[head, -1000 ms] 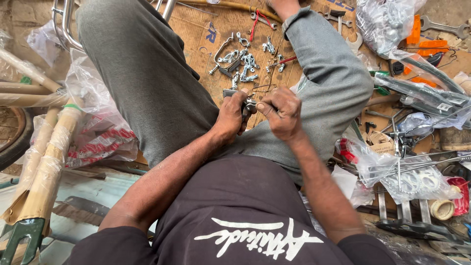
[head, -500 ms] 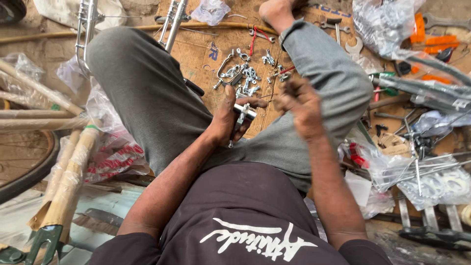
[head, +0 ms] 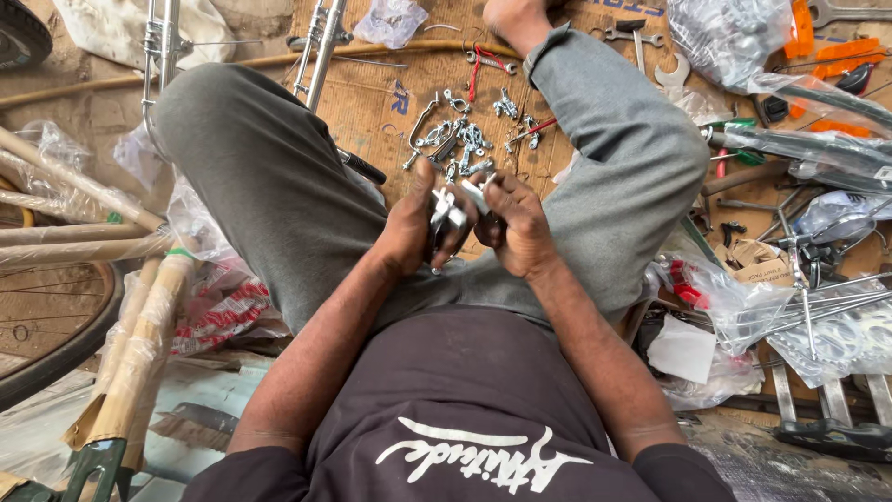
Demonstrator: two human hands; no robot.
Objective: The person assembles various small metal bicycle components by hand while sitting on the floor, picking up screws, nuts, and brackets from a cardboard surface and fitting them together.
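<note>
I sit on the ground with my knees up in grey trousers. My left hand grips a small shiny metal bracket in front of my lap. My right hand closes on the other end of the same metal part, fingers pinched around it. Both hands touch each other over the piece. Beyond them, on brown cardboard, lies a scatter of small silver clamps and bolts. A red-handled pair of pliers lies farther out.
Paper-wrapped bicycle frame tubes and a wheel lie at my left. Chrome rods stand at the top. Plastic bags of parts, spanners and orange pieces crowd the right.
The view has tilted down and closer. My hands stayed together on the metal part and shifted slightly right, with the right hand now closing on it again.
</note>
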